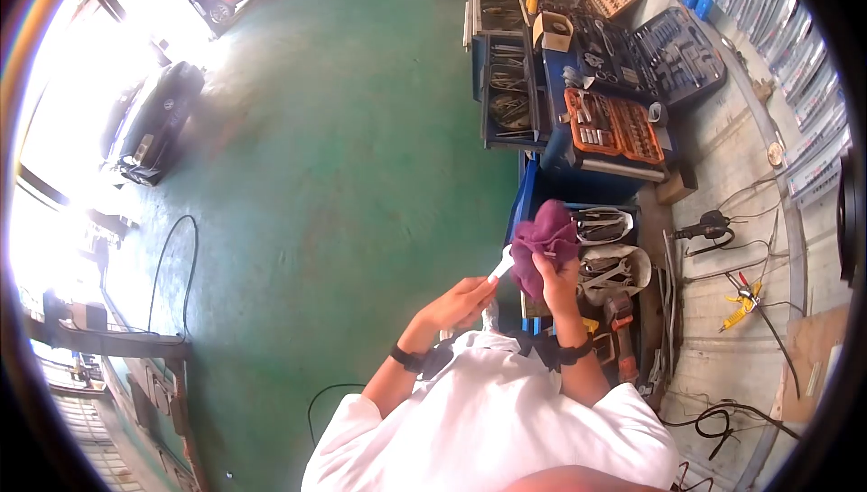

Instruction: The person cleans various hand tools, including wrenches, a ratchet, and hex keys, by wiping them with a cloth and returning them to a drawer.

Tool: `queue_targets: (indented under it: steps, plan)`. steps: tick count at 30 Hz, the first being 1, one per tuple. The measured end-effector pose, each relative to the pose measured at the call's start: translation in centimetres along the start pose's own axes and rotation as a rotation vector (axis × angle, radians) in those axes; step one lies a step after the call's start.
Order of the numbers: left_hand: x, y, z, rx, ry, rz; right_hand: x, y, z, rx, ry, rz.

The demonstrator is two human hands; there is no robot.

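My left hand [458, 302] is closed round a light-coloured tool [501, 265], whose upper end touches a crumpled purple cloth [545, 241]. The cloth is bunched in my right hand [559, 286], with the thumb pressed on it. Both hands are in front of my chest, a short way apart, beside an open blue drawer [526, 187]. What lies under the cloth is hidden. Just right of my right hand, pouches of tools [614, 273] sit in the drawer area.
An orange socket set [616, 126] and a grey tool case [679, 56] lie on the blue workbench. A red power tool [621, 334] is near my right forearm. A lift arm [108, 338] and a hose [194, 257] are at the left, with cars beyond.
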State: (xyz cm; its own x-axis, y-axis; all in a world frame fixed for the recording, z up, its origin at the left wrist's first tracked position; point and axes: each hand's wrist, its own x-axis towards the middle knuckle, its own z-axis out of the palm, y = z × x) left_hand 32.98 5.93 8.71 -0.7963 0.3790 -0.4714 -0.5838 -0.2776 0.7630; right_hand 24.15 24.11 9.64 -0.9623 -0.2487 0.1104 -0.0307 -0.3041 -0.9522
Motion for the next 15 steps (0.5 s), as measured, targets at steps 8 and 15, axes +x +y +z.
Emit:
queue_targets:
  steps: [8,15]
  plan:
    - [-1.7,3.4,2.7,1.253,0.476,0.133,2.1,0.1,-0.5,-0.657,-0.364,-0.214]
    - [-2.6,1.5,0.2,1.201,0.452,0.370,3.3,0.5,-1.6,-0.556,-0.500,-0.085]
